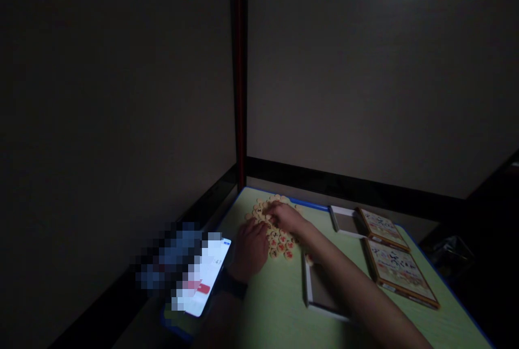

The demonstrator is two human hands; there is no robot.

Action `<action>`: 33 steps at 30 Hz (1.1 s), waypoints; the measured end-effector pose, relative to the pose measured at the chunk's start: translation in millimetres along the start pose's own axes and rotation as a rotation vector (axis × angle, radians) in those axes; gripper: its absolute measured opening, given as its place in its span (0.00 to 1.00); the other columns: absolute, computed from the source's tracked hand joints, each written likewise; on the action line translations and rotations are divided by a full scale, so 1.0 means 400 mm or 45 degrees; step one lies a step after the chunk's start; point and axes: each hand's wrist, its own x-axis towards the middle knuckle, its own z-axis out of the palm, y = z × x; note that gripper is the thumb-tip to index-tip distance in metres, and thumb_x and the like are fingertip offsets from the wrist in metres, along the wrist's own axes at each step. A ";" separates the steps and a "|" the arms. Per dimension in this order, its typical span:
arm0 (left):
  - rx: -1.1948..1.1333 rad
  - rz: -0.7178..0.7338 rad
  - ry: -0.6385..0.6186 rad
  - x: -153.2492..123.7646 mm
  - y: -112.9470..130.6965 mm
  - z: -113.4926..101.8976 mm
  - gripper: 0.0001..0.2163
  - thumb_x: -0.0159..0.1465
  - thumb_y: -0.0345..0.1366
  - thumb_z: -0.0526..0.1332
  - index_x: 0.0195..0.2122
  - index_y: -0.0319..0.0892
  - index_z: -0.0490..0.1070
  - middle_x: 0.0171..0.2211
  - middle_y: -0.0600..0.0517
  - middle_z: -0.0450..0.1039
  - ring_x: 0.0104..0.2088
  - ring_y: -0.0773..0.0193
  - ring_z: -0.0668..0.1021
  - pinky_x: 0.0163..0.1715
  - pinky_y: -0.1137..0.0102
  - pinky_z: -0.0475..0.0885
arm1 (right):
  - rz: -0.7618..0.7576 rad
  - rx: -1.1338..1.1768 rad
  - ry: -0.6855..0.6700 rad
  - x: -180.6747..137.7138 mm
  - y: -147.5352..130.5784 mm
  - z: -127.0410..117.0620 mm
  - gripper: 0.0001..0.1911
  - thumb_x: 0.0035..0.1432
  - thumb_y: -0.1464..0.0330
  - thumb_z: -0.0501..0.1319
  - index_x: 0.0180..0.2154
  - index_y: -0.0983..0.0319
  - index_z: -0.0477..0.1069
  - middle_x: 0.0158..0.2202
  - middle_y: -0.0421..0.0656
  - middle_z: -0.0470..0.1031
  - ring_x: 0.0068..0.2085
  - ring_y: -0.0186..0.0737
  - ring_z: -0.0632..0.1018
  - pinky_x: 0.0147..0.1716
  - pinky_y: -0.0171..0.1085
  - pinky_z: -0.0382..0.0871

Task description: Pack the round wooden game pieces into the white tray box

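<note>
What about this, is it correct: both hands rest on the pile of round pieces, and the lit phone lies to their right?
Not quite. The head view shows the lit phone to the left of the hands, not the right. The rest holds: the left hand and the right hand both rest on the pile of round pieces.

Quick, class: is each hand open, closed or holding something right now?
Left hand: open, palm down beside the pile of round game pieces.
Right hand: fingers bent on the pile; grip cannot be told.
</note>
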 end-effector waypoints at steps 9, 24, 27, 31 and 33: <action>-0.031 -0.006 -0.025 0.003 -0.001 -0.019 0.19 0.67 0.27 0.52 0.57 0.38 0.71 0.57 0.44 0.74 0.61 0.52 0.71 0.62 0.56 0.64 | 0.007 0.031 -0.007 0.003 -0.030 0.002 0.18 0.57 0.81 0.57 0.45 0.63 0.78 0.48 0.51 0.79 0.49 0.44 0.78 0.48 0.35 0.67; -0.094 0.101 0.002 -0.006 0.023 -0.010 0.18 0.67 0.30 0.54 0.57 0.42 0.73 0.57 0.49 0.74 0.61 0.54 0.70 0.65 0.56 0.61 | 0.093 0.311 -0.006 -0.008 0.091 0.037 0.15 0.46 0.84 0.59 0.30 0.64 0.81 0.30 0.41 0.83 0.34 0.36 0.81 0.33 0.29 0.68; -0.105 0.138 0.000 -0.008 0.033 0.002 0.19 0.67 0.31 0.54 0.59 0.43 0.71 0.59 0.49 0.72 0.62 0.55 0.69 0.65 0.57 0.61 | 0.078 0.302 -0.040 -0.007 0.093 0.033 0.12 0.48 0.81 0.62 0.29 0.63 0.82 0.29 0.41 0.83 0.34 0.38 0.82 0.33 0.30 0.69; -0.113 0.158 -0.041 -0.011 0.048 0.019 0.20 0.67 0.31 0.55 0.60 0.42 0.70 0.61 0.48 0.70 0.62 0.55 0.70 0.65 0.56 0.62 | 0.081 0.229 -0.060 -0.011 0.080 0.016 0.11 0.50 0.80 0.63 0.30 0.62 0.82 0.30 0.40 0.83 0.34 0.37 0.81 0.34 0.30 0.69; -0.115 0.150 -0.042 -0.012 0.052 0.017 0.20 0.67 0.31 0.55 0.60 0.41 0.70 0.61 0.47 0.71 0.61 0.55 0.70 0.64 0.57 0.63 | 0.099 0.156 -0.041 -0.016 0.066 0.005 0.12 0.52 0.80 0.61 0.32 0.61 0.82 0.32 0.41 0.83 0.35 0.37 0.81 0.36 0.30 0.69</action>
